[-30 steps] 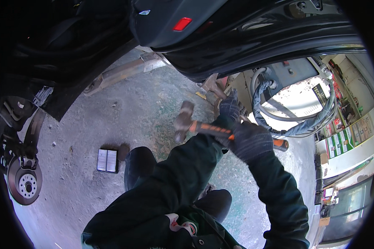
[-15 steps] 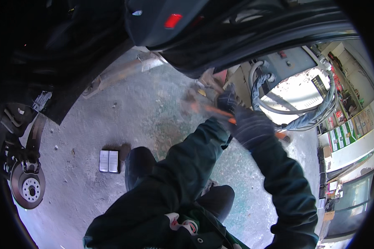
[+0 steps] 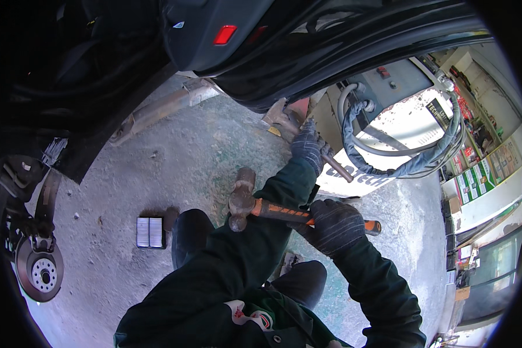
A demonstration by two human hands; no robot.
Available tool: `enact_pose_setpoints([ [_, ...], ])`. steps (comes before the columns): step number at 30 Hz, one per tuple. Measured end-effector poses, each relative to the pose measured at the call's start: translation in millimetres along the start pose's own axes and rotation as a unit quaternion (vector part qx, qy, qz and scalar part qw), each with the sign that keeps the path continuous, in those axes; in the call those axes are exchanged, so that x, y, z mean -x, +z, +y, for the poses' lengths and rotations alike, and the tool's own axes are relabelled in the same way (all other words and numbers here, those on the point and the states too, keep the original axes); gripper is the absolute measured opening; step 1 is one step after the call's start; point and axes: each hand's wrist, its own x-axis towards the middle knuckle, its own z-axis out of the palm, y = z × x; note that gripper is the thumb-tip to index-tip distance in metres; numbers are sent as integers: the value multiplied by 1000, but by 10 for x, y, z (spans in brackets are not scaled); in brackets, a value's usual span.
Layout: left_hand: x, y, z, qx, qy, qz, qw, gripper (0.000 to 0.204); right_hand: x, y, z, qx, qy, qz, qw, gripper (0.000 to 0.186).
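My right hand [image 3: 337,226], in a dark glove, is closed round the handle of a hammer [image 3: 242,200]. The hammer has a worn, rusty ball-peen head and a black and orange handle; its head lies left of the hand, above my left sleeve. Farther forward, my left hand [image 3: 307,148], also gloved, is closed on a brownish metal rod [image 3: 339,168]. One end of the rod sticks out right of the hand, apart from the hammer. Its far end is hard to make out among rusty metal pieces [image 3: 281,116] below the black car panel [image 3: 255,81].
A white and grey machine with looped hoses [image 3: 414,153] stands at the right. A brake disc [image 3: 39,269] is at the far left. A pleated filter [image 3: 150,232] lies on the floor left of my knee. A metal beam [image 3: 162,110] runs under the car; shelves [image 3: 475,110] line the right.
The hammer and my right hand have come back toward me, away from the left hand. The rod's end now shows beside my left hand, and the view has shifted slightly.
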Motion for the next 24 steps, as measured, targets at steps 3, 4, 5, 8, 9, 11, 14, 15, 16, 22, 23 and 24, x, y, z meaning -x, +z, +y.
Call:
enact_pose_setpoints([
  [3,15,27,-40,-14,2,-28,1000,46,-9,-13,35,-8,14,-9,1000,48],
  [4,18,41,-46,-11,0,-28,1000,49,-12,-15,39,-9,13,-5,1000,48],
  [5,23,53,-48,-16,2,-31,999,50,-21,-22,42,-9,12,0,1000,48],
  [8,23,81,-58,-21,2,9,1000,51,-57,-58,23,-7,10,21,1000,49],
  [9,16,77,-58,-27,9,16,999,50,-75,-77,15,-3,2,36,999,49],
  [11,-13,35,-62,-45,37,13,998,50,-117,-120,9,16,-8,50,999,50],
  [14,-111,-97,-52,-29,1,-29,999,50,-190,-175,30,32,-61,127,990,52],
  [15,-159,-148,-48,-11,5,-96,995,49,-217,-187,49,37,-66,127,989,52],
  [16,-203,-210,-46,0,4,-171,985,49,-236,-197,66,37,-60,121,990,49],
  [22,-597,-229,-195,-215,94,38,971,37,-501,-232,219,72,32,93,992,54],
  [23,-621,-241,-217,-229,96,56,967,36,-556,-253,236,67,52,92,992,55],
  [24,-651,-222,-224,-179,53,41,982,35,-583,-264,224,54,63,90,992,54],
])
